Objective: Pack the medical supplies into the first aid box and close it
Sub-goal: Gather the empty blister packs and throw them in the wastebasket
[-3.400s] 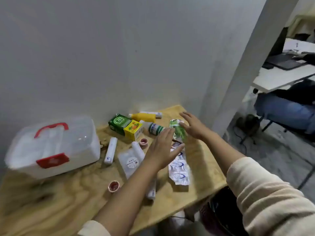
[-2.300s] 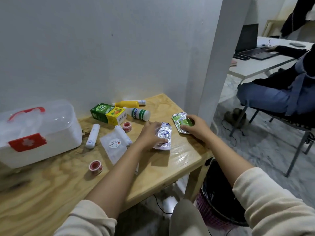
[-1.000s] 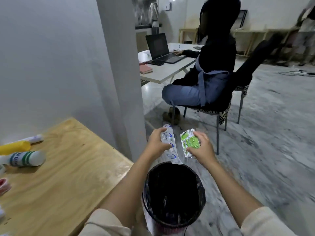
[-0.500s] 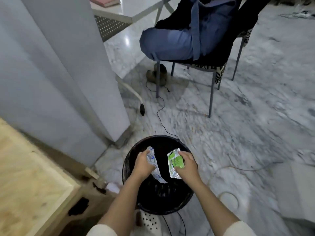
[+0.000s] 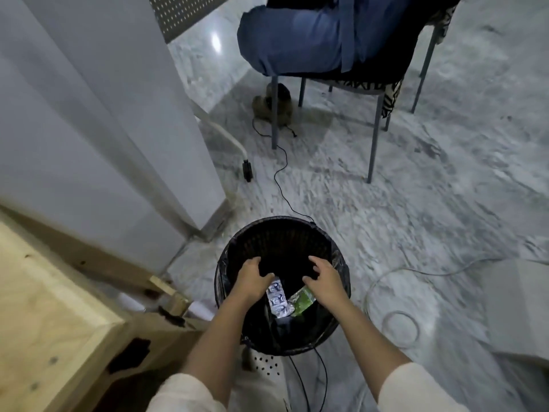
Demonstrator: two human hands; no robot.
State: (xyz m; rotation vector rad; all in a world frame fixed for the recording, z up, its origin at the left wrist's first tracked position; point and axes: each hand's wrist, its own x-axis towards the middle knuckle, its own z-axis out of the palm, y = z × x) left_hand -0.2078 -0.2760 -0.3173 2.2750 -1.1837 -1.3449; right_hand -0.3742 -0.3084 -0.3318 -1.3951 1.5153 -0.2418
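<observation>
Both hands hover over a black waste bin [image 5: 320, 239] on the floor. My left hand [image 5: 251, 278] and my right hand [image 5: 325, 279] have spread fingers and hold nothing. Below them, inside the bin, lie a silver-and-blue blister pack [image 5: 277, 298] and a green foil pack [image 5: 301, 301]. The first aid box and the other supplies are out of view.
The wooden table's corner [image 5: 59, 316] is at lower left, beside a grey pillar [image 5: 104, 120]. A seated person's legs on a chair [image 5: 341, 69] are ahead. Thin cables [image 5: 282, 179] run across the marble floor. A white object [image 5: 520, 307] sits at the right.
Both hands have let go of the two packs, which have dropped into the bin. The view has tilted further down over the bin.
</observation>
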